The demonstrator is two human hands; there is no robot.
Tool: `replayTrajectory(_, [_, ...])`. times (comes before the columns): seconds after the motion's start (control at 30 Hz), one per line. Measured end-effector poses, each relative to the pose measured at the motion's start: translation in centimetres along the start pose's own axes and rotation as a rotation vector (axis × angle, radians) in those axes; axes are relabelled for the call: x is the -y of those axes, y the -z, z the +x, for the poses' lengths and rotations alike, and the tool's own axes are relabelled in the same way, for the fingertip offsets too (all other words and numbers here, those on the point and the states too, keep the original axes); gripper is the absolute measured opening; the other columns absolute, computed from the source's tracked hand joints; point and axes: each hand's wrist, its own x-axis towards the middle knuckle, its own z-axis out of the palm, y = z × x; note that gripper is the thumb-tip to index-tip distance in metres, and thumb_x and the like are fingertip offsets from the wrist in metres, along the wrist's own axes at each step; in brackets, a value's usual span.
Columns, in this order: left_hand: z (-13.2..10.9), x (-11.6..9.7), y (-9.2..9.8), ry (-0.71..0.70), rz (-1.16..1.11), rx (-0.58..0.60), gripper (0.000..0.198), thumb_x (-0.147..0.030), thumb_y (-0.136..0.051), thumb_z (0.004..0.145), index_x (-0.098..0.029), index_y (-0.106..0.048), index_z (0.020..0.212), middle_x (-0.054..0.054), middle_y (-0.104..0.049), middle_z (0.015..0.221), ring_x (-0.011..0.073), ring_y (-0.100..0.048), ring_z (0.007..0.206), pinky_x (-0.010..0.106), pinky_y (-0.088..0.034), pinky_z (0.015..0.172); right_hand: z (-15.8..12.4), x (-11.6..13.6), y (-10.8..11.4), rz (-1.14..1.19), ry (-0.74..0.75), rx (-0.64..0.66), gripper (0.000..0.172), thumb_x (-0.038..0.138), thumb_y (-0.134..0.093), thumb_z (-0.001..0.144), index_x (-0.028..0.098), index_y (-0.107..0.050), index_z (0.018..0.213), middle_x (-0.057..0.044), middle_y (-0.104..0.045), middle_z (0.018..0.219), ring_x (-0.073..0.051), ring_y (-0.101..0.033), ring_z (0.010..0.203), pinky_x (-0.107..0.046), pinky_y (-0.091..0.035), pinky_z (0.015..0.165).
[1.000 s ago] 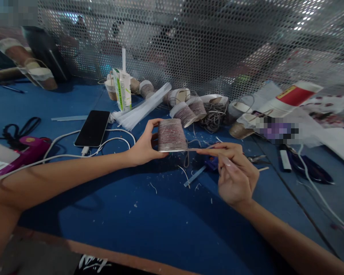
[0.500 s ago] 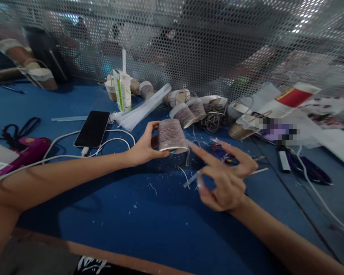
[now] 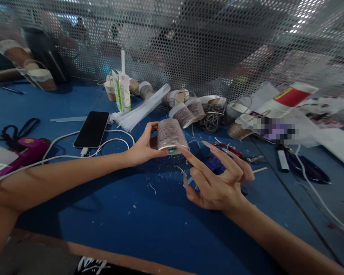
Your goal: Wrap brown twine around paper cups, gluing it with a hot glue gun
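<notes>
A paper cup wrapped in grey-brown cord (image 3: 171,133) is tilted above the blue table, its white rim facing down toward me. My left hand (image 3: 145,147) grips it from the left, thumb with a green nail at the rim. On the other side, my right hand (image 3: 218,179) has its fingers spread and holds nothing. Its index fingertip is at the cup's rim; whether it touches is hard to tell. Behind the cup lie more cord-wrapped cups (image 3: 182,115) and a tangle of grey cord (image 3: 213,117).
A black phone (image 3: 91,129) with a white cable and a magenta glue gun (image 3: 31,152) lie left. White sticks (image 3: 145,109) and a drink carton (image 3: 124,91) stand or lie behind. Pliers (image 3: 308,167) and a red-and-white cup (image 3: 292,98) are right. Perforated metal (image 3: 172,46) rises behind.
My right hand has moved slightly left, its index finger now at the cup's lower rim. My left hand still holds the cup almost in the same place.
</notes>
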Motion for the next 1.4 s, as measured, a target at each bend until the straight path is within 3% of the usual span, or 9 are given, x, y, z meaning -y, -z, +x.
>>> replayTrajectory(0.23, [-0.1,-0.2,0.4,-0.022,0.011,0.014,0.074,-0.035,-0.083,0.062,-0.026,-0.037,0.119,0.01,-0.045,0.135,0.0285,-0.057,0.119,0.047,-0.052,0.099,-0.5,-0.2,-0.1,0.139,-0.05,0.007,0.017,0.021,-0.059,0.079,0.022,-0.053,0.063,-0.008,-0.078,0.108,-0.034,-0.055,0.118,-0.044,-0.048,0.084])
replayTrajectory(0.53, [0.0,0.1,0.4,-0.026,-0.028,0.038,0.078,-0.033,-0.085,0.061,-0.027,-0.034,0.12,0.01,-0.043,0.135,0.0279,-0.057,0.117,0.044,-0.055,0.095,-0.4,0.2,0.1,0.119,-0.125,-0.035,0.026,0.017,-0.052,0.083,0.021,-0.046,0.057,-0.002,-0.08,0.097,-0.024,-0.068,0.1,-0.039,-0.037,0.08])
replayTrajectory(0.83, [0.1,0.3,0.6,-0.037,-0.039,0.025,0.076,-0.034,-0.084,0.061,-0.028,-0.035,0.118,0.009,-0.045,0.133,0.0301,-0.056,0.121,0.048,-0.052,0.101,-0.1,-0.3,0.0,0.158,-0.102,-0.056,0.02,0.014,-0.056,0.078,0.024,-0.048,0.062,-0.002,-0.08,0.089,-0.022,-0.071,0.087,-0.04,-0.039,0.076])
replayTrajectory(0.93, [0.1,0.3,0.6,-0.048,-0.035,0.014,0.074,-0.036,-0.083,0.062,-0.028,-0.036,0.119,0.008,-0.046,0.132,0.0305,-0.055,0.123,0.048,-0.051,0.102,-0.2,-0.6,-0.2,0.182,-0.096,-0.059,0.012,0.011,-0.054,0.078,0.022,-0.055,0.074,-0.002,-0.078,0.08,-0.02,-0.071,0.076,-0.038,-0.04,0.074])
replayTrajectory(1.07, [0.1,0.4,0.6,-0.052,-0.019,0.031,0.074,-0.037,-0.082,0.063,-0.028,-0.036,0.12,0.009,-0.046,0.134,0.0301,-0.055,0.122,0.048,-0.051,0.101,-0.4,-0.9,-0.9,0.201,-0.183,-0.158,0.01,0.012,-0.053,0.078,0.021,-0.052,0.081,0.0,-0.067,0.07,-0.017,-0.062,0.063,-0.036,-0.04,0.066])
replayTrajectory(1.13, [0.1,0.4,0.7,-0.043,-0.02,0.031,0.075,-0.038,-0.083,0.063,-0.028,-0.035,0.12,0.009,-0.047,0.133,0.0309,-0.055,0.124,0.048,-0.051,0.102,-0.5,-1.0,-1.4,0.213,-0.241,-0.259,0.02,0.016,-0.059,0.076,0.021,-0.052,0.095,-0.002,-0.063,0.073,-0.019,-0.059,0.066,-0.036,-0.042,0.065])
replayTrajectory(1.2, [0.2,0.4,0.7,-0.038,-0.021,0.029,0.075,-0.038,-0.083,0.063,-0.028,-0.035,0.12,0.009,-0.047,0.134,0.0322,-0.053,0.127,0.049,-0.05,0.105,-0.6,-1.2,-1.8,0.202,-0.291,-0.302,0.045,0.02,-0.066,0.074,0.02,-0.049,0.116,-0.005,-0.061,0.083,-0.023,-0.059,0.075,-0.039,-0.045,0.069])
replayTrajectory(1.3, [0.1,0.1,0.6,-0.043,-0.006,0.078,0.074,-0.034,-0.083,0.064,-0.028,-0.035,0.121,0.01,-0.046,0.137,0.0334,-0.05,0.133,0.05,-0.047,0.109,-0.9,-1.2,-2.4,0.298,-0.355,-0.182,0.073,0.029,-0.072,0.074,0.02,-0.038,0.138,-0.015,-0.059,0.114,-0.035,-0.059,0.106,-0.052,-0.048,0.087])
replayTrajectory(1.4, [-0.1,-0.2,0.4,-0.062,0.018,0.196,0.077,-0.028,-0.083,0.065,-0.028,-0.032,0.123,0.011,-0.047,0.139,0.0336,-0.048,0.137,0.051,-0.046,0.11,-1.2,-0.9,-2.8,0.576,-0.428,-0.018,0.09,0.04,-0.069,0.078,0.019,-0.02,0.151,-0.023,-0.035,0.15,-0.043,-0.038,0.14,-0.064,-0.04,0.106])
